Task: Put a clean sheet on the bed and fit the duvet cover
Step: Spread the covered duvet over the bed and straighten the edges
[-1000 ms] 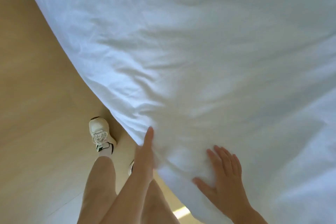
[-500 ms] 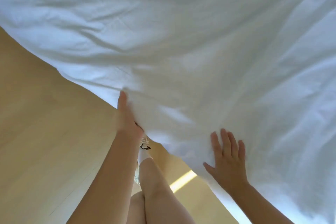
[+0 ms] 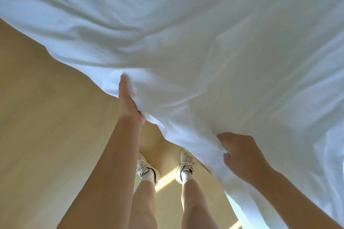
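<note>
A white duvet (image 3: 214,46) fills the upper and right part of the head view, wrinkled and hanging over the bed's edge. My left hand (image 3: 128,102) grips its lower edge from underneath, thumb side up, most fingers hidden in the cloth. My right hand (image 3: 240,154) is curled into a fist, clutching a bunch of the white fabric lower down to the right. The bed itself is hidden under the duvet.
Light wooden floor (image 3: 46,126) spreads to the left and below. My two legs and white trainers (image 3: 184,167) stand close to the bed's edge, with a strip of sunlight on the floor between them.
My right hand went from lying flat on the duvet to clutching a bunch of it. My left hand slid up along the edge and took hold. My feet now stand side by side.
</note>
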`<action>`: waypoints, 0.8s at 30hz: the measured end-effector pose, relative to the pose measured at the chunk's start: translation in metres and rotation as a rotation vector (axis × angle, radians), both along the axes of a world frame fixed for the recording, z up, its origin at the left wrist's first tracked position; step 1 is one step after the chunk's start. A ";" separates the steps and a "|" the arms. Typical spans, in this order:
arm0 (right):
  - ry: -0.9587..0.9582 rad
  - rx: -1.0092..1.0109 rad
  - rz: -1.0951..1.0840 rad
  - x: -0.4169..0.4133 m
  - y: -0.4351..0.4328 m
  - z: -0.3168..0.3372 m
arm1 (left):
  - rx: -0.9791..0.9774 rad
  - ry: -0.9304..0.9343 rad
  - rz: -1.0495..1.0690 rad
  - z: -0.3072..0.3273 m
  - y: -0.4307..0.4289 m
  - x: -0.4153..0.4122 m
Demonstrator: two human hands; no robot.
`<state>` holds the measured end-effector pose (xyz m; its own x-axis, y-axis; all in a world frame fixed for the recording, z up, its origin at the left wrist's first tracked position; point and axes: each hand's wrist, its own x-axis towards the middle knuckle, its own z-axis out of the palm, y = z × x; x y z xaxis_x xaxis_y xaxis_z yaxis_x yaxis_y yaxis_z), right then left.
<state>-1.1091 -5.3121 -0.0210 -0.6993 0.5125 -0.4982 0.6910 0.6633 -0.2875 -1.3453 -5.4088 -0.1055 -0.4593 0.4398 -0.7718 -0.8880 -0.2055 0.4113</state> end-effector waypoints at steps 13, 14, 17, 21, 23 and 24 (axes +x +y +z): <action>-0.222 0.158 0.281 0.015 -0.049 -0.046 | -1.092 0.435 -0.398 -0.015 -0.066 -0.019; -0.186 0.174 0.273 0.017 -0.048 -0.047 | -0.907 0.336 -0.325 -0.015 -0.068 -0.015; 0.068 0.163 0.236 0.014 -0.065 -0.050 | -0.202 -0.020 0.011 -0.025 -0.089 0.000; 0.038 0.145 0.454 -0.028 -0.090 -0.061 | -0.014 -0.148 -0.017 -0.037 -0.094 0.029; -0.116 0.215 0.472 -0.051 -0.089 -0.066 | -0.067 -0.093 -0.169 -0.037 -0.082 0.035; -0.146 0.243 0.465 -0.059 -0.085 -0.068 | -0.107 -0.073 -0.181 -0.037 -0.076 0.034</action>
